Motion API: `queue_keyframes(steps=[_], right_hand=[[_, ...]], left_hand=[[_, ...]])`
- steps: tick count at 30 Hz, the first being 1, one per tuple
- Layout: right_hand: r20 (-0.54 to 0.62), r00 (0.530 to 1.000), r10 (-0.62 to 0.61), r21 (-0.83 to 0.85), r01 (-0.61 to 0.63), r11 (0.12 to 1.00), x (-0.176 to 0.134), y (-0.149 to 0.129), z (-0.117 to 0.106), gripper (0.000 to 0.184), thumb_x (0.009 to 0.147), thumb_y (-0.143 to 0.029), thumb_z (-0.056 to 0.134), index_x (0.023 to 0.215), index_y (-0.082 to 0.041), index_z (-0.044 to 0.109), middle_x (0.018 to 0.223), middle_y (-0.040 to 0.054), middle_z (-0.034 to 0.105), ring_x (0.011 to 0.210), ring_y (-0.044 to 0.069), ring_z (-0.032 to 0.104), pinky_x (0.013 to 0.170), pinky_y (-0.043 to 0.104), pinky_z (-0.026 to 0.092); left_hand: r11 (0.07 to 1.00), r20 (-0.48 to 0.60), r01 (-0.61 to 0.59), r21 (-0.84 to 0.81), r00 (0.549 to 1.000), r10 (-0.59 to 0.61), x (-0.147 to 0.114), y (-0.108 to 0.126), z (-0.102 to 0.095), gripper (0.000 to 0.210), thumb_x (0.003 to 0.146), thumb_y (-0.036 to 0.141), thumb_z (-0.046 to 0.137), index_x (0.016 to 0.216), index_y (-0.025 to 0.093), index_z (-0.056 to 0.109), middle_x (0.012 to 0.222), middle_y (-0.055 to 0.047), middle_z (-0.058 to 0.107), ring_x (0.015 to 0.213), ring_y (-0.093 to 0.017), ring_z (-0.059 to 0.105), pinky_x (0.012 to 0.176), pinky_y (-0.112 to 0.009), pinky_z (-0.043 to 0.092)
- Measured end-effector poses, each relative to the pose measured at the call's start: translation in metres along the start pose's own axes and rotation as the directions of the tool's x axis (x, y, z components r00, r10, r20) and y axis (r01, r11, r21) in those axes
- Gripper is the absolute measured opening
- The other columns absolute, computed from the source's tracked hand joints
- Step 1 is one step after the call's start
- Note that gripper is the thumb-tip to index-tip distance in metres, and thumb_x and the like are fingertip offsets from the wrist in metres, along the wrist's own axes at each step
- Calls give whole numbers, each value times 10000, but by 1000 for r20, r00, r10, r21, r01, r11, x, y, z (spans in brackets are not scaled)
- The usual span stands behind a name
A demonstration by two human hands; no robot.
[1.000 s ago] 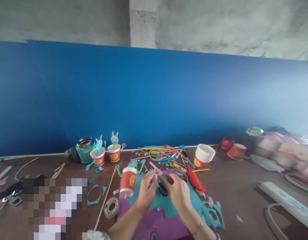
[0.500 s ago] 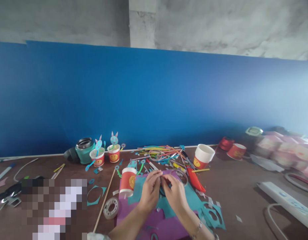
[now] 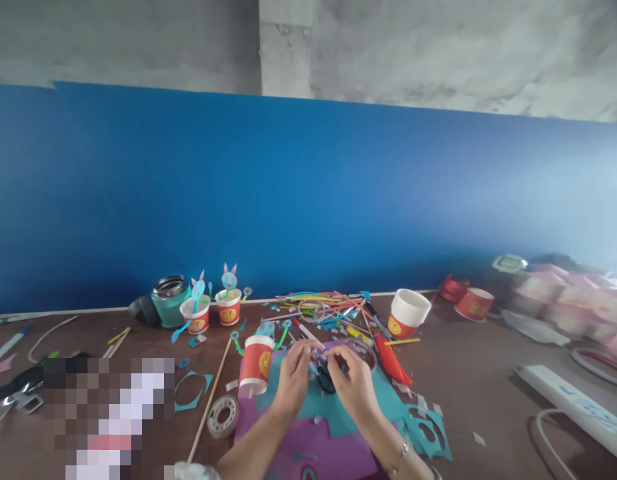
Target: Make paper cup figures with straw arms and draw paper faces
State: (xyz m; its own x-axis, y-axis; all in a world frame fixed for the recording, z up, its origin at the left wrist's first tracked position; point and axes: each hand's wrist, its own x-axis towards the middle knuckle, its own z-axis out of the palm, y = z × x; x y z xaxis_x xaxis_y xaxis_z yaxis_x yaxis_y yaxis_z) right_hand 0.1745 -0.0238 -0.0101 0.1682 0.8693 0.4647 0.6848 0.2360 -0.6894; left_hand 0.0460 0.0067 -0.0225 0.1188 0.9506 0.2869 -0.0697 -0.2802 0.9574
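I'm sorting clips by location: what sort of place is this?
Probably a craft workspace, perhaps in a roughly finished room: decorated paper cups and teal paper share the table, and a bare grey wall shows above a blue panel.

The bottom edge cuts off the purple sheet [image 3: 338,457]. Over it, anything between left hand [image 3: 294,375] and right hand [image 3: 354,381] is too small to tell; right of it, the power strip [image 3: 571,402] is cut off, the pink bundle [image 3: 571,300] blurred.
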Motion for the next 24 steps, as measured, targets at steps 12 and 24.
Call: queue_keyframes(steps=[12,24], right_hand=[[-36,988,-149,-224,137,965,5,8,-10,195,754,-104,428,794,-195,596,795,57,652,794,213,597,725,311,418],[65,933,-353,-240,358,902,1,-12,-10,168,829,-116,507,858,-223,634,911,49,627,858,209,548,767,340,384]], left_hand=[[1000,83,-31,3,996,30,-1,7,-2,354,893,383,400,846,160,670,969,-94,645,938,-216,589,770,-303,472],[996,108,11,90,994,-20,-7,14,8,400,905,455,353,857,159,617,876,-74,642,833,-194,585,752,-311,480]])
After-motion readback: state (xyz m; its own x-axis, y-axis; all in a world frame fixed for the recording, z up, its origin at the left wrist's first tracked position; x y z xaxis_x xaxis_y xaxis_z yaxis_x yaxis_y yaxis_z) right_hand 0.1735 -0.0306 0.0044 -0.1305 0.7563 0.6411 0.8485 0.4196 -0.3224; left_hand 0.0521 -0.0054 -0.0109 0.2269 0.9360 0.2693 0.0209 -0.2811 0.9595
